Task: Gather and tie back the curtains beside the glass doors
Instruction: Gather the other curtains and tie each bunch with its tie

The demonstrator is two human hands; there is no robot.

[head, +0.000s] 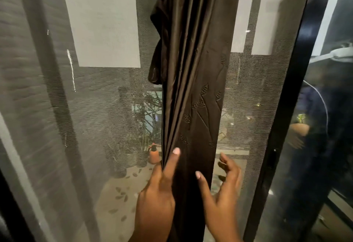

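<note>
Midway through gathering, the left hand (158, 186) pinches the dark curtain's (193, 69) folds against the screen door (282, 92). The right hand (223, 184) hovers spread, holding nothing. Tying likely comes next.

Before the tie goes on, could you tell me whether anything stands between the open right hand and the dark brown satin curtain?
Nothing visible does. The right hand hovers open at the right edge of the dark brown satin curtain, fingers spread, with only air between. The left hand already pinches its left folds.
</note>
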